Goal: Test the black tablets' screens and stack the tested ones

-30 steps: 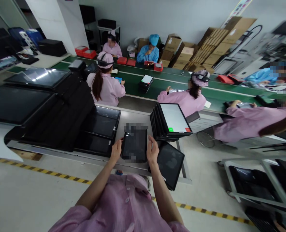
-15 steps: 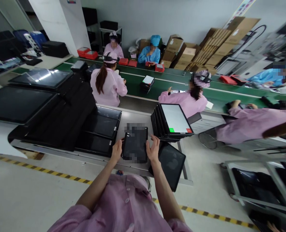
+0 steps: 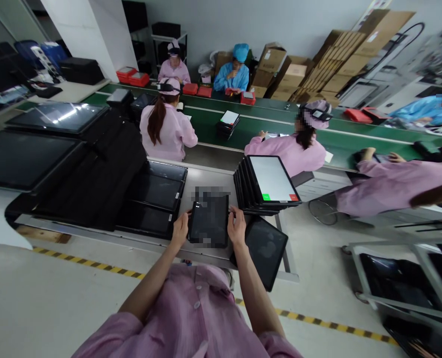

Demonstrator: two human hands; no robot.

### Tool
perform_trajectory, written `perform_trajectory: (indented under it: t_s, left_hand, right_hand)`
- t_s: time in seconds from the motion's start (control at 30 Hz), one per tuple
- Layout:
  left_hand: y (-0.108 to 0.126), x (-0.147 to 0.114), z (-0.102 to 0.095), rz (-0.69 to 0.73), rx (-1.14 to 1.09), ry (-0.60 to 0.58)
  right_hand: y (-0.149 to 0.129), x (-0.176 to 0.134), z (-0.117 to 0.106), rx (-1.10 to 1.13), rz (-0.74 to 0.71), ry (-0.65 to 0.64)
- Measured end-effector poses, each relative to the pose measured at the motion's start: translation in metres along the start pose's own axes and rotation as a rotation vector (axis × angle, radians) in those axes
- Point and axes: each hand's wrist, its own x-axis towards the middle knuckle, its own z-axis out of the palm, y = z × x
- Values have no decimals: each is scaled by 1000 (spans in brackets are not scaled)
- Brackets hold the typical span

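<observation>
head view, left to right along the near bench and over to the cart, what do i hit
Large dark screen at the left edge, flat black panels, left hand, dark tablet between the hands, right hand, lit white screen atop a stack, wheeled cart.

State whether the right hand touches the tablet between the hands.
Touching. The head view shows the right hand against the tablet at its right edge.
</observation>
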Motion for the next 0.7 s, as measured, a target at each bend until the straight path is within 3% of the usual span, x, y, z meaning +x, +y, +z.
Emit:
perform_trajectory:
  t_s: [0.7]
  left_hand:
    - [4,1,1,8,-2,15]
  right_hand:
    - [-1,2,-2,27,28,-44]
